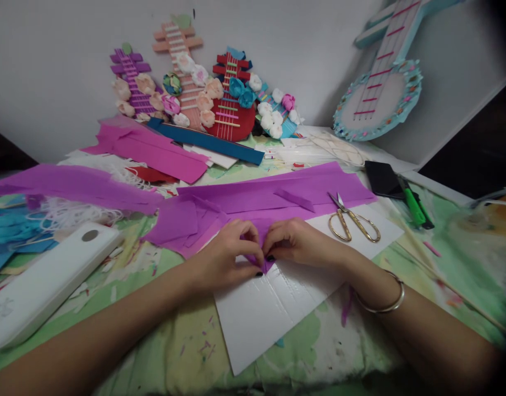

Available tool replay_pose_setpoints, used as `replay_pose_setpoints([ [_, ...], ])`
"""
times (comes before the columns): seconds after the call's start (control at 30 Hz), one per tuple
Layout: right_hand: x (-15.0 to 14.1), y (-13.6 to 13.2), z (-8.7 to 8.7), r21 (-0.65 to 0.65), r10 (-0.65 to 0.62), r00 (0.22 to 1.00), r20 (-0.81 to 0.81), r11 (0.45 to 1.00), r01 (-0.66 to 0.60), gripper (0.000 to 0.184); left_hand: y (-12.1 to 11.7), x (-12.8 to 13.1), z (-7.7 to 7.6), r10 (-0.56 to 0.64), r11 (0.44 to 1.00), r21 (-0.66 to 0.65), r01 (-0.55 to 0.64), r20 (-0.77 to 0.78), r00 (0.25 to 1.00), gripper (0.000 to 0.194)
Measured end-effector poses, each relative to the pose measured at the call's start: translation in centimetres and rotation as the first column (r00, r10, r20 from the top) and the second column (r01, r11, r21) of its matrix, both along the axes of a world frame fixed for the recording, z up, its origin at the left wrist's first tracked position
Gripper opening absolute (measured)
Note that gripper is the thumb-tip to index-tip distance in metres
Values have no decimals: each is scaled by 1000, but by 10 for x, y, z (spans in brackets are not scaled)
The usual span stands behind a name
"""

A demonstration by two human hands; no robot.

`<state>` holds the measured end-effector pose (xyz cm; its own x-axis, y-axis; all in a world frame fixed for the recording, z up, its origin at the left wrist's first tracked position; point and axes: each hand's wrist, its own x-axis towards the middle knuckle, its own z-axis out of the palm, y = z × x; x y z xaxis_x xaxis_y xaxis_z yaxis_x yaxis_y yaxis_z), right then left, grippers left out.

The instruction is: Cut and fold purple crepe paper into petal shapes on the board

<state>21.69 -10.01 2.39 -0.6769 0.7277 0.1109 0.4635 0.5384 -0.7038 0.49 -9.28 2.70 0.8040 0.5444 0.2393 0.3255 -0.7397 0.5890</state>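
Both hands meet over a white board [278, 308] in the middle of the table. My left hand [232, 250] is closed, thumb and fingers pinching a small piece of purple crepe paper [268, 266]. From the other side my right hand [296, 242] pinches the same piece, its fingertips almost touching the left ones. Larger purple sheets [248, 192] lie flat just behind the hands, with a loose purple strip [295, 199] on top. Gold-handled scissors [352, 219] rest partly spread on the board, to the right of my right hand.
A white box-shaped device [50, 286] lies at left. Decorated paper instruments [232, 99] lean on the wall, a light blue one [377, 93] at right. A black phone [384, 179] and green cutter [413, 203] lie at right. Pink paper [154, 148] and white string [80, 212] lie left.
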Motion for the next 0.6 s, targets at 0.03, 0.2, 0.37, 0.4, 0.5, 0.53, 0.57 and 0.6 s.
replay_pose_setpoints([
  [0.03, 0, 0, 0, 4, 4, 1000, 2, 1000, -4, 21, -1, -1, 0, -19, 1000, 23, 19, 8, 1000, 6],
  [0.2, -1, 0, 1, 4, 12, 1000, 4, 1000, -12, 21, -5, -4, 2, -131, 987, 94, 132, -9, 991, 20],
  [0.37, 0, 0, 0, 7, 9, 1000, -8, 1000, -9, 20, -6, -5, 2, -191, 977, 94, 193, -25, 981, 22],
  [0.4, 0, 0, 0, 10, 10, 1000, -8, 1000, -10, 19, -5, -6, 2, -198, 976, 87, 200, -33, 980, 22],
  [0.5, 0, 0, 0, 3, 12, 1000, -1, 1000, -12, 20, -4, -8, 3, -216, 973, 67, 220, -64, 974, 23],
  [0.53, 0, 1, 1, -1, 11, 1000, 0, 1000, -11, 20, -4, -9, 3, -224, 972, 60, 228, -68, 972, 24],
  [0.57, 0, 1, 1, -4, 10, 1000, 0, 1000, -10, 20, -4, -10, 4, -230, 971, 54, 234, -70, 971, 24],
  [0.6, 0, 1, 1, -6, 12, 1000, -1, 1000, -12, 21, -3, -10, 4, -233, 970, 47, 237, -71, 970, 24],
])
